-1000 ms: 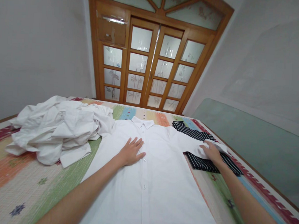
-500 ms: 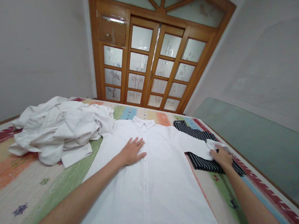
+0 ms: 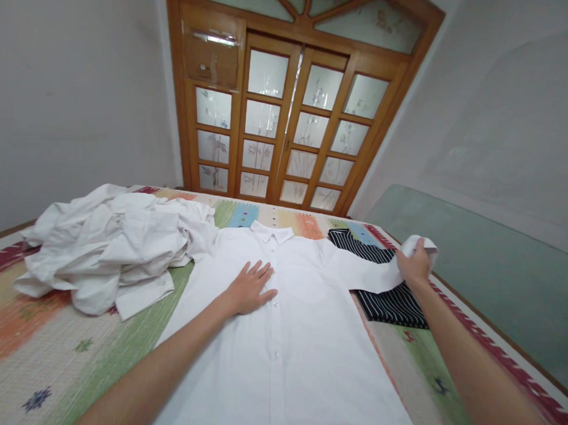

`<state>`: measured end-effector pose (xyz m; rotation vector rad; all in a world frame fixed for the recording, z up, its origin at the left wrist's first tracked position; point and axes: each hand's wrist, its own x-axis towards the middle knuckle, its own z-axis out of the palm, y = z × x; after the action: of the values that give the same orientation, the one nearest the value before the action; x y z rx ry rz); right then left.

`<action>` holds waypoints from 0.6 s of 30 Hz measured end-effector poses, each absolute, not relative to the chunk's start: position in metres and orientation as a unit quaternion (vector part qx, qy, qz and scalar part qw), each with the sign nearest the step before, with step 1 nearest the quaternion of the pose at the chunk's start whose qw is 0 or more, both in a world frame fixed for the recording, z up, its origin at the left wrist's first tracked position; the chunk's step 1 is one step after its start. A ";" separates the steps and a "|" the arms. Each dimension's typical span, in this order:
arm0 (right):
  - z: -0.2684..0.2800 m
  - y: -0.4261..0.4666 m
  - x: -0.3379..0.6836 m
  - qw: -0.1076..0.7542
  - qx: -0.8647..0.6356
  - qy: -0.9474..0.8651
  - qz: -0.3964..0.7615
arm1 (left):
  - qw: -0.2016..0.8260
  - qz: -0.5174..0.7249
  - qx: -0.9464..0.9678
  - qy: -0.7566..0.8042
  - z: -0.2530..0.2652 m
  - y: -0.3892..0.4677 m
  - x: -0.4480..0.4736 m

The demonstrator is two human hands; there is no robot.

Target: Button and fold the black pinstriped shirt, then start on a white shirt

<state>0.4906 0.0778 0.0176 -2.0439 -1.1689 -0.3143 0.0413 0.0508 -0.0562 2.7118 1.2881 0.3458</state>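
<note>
A white button-up shirt [image 3: 314,342] lies front side up, with its collar pointing away from me. Flat on its chest, beside the button placket, rests my left hand [image 3: 250,289], fingers spread. My right hand [image 3: 414,262] is closed on the end of the right-side sleeve, holding the cuff raised above the surface. Part of that sleeve lies over a black-and-white striped cloth [image 3: 388,309]. The shirt's left sleeve runs toward a heap of white garments [image 3: 113,247], and where it ends I cannot tell.
Beneath everything spreads a colourful patterned cover [image 3: 83,354]. A pale green panel [image 3: 478,263] runs along the right side by the wall. Wooden doors with glass panes [image 3: 289,123] stand beyond the far edge.
My right hand has lifted the sleeve end up and slightly away from the striped cloth. My left hand stays in place on the shirt's chest.
</note>
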 end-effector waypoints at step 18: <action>0.029 0.108 0.266 0.495 -0.515 -0.699 -0.029 | 0.052 0.131 0.889 0.436 -0.055 0.050 0.043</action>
<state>0.2661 0.1084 0.0294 -1.2486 -1.6936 -0.0710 0.0428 0.0501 -0.0547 2.7034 1.3279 0.4001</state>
